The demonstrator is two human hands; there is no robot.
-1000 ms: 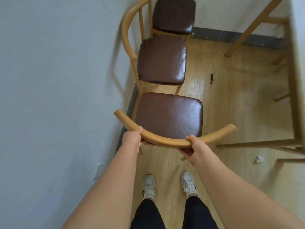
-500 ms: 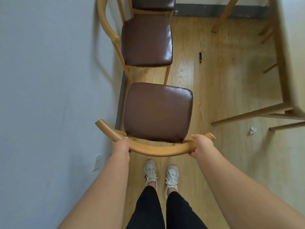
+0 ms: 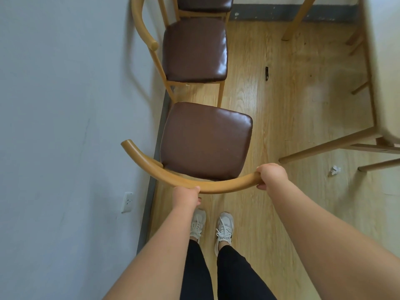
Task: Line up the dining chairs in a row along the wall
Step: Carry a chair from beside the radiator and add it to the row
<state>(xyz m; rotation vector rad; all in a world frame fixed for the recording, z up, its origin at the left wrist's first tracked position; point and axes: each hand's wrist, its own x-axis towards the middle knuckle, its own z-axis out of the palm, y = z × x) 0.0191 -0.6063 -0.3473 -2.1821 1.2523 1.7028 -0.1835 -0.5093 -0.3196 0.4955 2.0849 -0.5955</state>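
Three brown-cushioned wooden dining chairs stand in file beside the pale grey wall (image 3: 65,105). Your left hand (image 3: 186,195) closes its grip on the curved wooden backrest (image 3: 216,187) of the nearest chair (image 3: 205,139), near its middle. Your right hand (image 3: 271,175) wraps the rail's right end. That chair's seat sits askew to the wall, just short of the second chair (image 3: 194,50). The third chair (image 3: 204,3) lies beyond, at the frame's top edge.

Pale wall (image 3: 65,105) w/ 1 socket (image 3: 127,202), wood-plank floor (image 3: 292,105), dark skirting (image 3: 292,13), table legs (image 3: 324,146) at right.
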